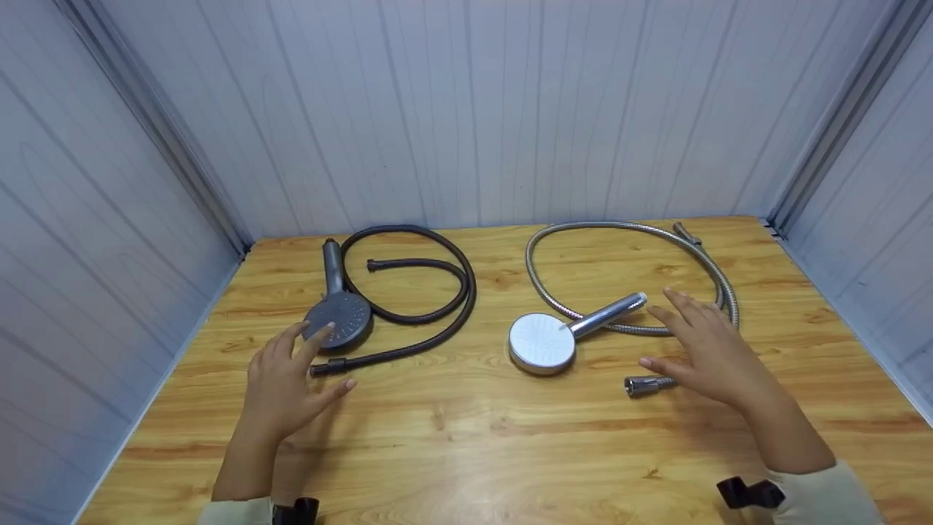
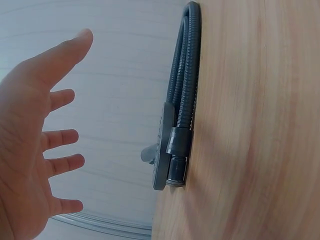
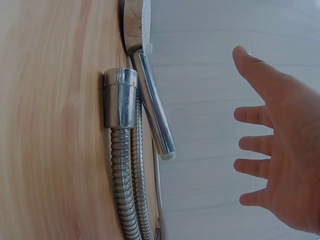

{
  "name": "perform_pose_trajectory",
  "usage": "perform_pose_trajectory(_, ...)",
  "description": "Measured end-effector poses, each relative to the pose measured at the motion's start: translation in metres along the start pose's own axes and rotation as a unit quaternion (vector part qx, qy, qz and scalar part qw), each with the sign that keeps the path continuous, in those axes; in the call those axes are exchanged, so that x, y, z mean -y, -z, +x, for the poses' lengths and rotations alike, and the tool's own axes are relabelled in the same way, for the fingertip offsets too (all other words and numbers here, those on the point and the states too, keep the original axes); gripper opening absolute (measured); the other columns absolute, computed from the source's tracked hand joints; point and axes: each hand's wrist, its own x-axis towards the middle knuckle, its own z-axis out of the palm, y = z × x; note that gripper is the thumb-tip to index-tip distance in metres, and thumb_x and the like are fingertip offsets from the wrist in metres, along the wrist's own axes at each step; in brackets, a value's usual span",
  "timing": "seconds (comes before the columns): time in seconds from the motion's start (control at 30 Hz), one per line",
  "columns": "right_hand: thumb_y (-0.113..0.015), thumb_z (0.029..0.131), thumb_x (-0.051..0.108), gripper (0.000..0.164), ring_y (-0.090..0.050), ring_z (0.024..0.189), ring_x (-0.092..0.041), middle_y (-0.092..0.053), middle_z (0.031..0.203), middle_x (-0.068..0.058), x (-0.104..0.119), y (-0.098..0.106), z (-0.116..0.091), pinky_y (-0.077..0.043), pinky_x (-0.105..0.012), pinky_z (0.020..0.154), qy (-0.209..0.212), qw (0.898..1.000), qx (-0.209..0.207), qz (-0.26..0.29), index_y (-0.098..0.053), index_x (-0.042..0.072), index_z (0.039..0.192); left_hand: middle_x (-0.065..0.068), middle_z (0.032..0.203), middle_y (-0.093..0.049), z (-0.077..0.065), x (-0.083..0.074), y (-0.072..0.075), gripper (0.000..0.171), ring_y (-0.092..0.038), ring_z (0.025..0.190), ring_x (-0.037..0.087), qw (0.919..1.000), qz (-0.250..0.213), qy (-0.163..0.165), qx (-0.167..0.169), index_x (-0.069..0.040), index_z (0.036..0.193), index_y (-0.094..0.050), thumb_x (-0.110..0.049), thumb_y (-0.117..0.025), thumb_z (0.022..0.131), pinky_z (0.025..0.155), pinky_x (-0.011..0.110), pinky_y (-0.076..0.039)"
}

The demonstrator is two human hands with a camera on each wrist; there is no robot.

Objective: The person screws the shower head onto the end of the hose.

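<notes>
Just beyond the fingertips of the left hand lies a dark grey handheld shower head, spray face up, its handle pointing away from that hand toward the panelled back wall. The left grip is wide: fingers parted, thumb held well out to the side, and the left wrist view shows a clear gap between palm and shower head. Right of these fingers, a dark ribbed shower hose curls in loops; one connector sits near the thumb and index finger, while the other end lies farther off, within the loop.

Left of the right hand, a chrome handheld shower head rests with its pale spray face up, its handle slanting back so that the threaded tip comes near the index fingertip. This grip is wide too, with thumb and fingers spread apart in the air. Below and beyond it runs a silver metal shower hose, passing under the chrome handle; its larger connector lies near the thumb, its other end far past the fingers. Beneath both hands is a wood-grain tabletop.
</notes>
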Motion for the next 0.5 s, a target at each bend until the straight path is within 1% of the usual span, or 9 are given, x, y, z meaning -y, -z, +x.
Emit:
perform_pose_trajectory(0.2, -0.068, 0.086, 0.053, 0.074, -0.030, 0.133, -0.051, -0.031, 0.153, -0.022, 0.005, -0.003, 0.003, -0.023, -0.071, 0.101, 0.002, 1.000, 0.000, 0.019, -0.049, 0.008, 0.141, 0.024, 0.139, -0.043, 0.000, 0.001, -0.001, 0.082, -0.040, 0.125, 0.049, 0.9997, -0.007, -0.007, -0.022, -0.020, 0.143, -0.049, -0.050, -0.080, 0.074, 0.094, 0.072, -0.028)
perform_pose_trajectory(0.33, -0.070, 0.085, 0.050, 0.072, -0.033, 0.132, -0.050, -0.032, 0.152, -0.022, 0.008, -0.007, 0.005, -0.025, -0.069, 0.102, 0.019, 1.000, -0.004, 0.021, -0.049, 0.011, 0.142, 0.023, 0.137, -0.045, 0.000, 0.002, -0.001, 0.081, -0.043, 0.122, 0.047, 0.9993, -0.019, -0.011, -0.032, -0.019, 0.142, -0.050, -0.049, -0.081, 0.074, 0.092, 0.071, -0.030)
perform_pose_trajectory(0.5, -0.071, 0.085, 0.049, 0.072, -0.036, 0.130, -0.049, -0.034, 0.151, -0.022, 0.013, -0.010, 0.010, -0.029, -0.067, 0.101, 0.036, 0.999, -0.003, 0.017, -0.050, 0.010, 0.141, 0.022, 0.135, -0.047, 0.001, 0.003, 0.001, 0.079, -0.045, 0.120, 0.045, 0.9987, -0.035, -0.010, -0.034, -0.018, 0.140, -0.052, -0.047, -0.081, 0.074, 0.090, 0.070, -0.032)
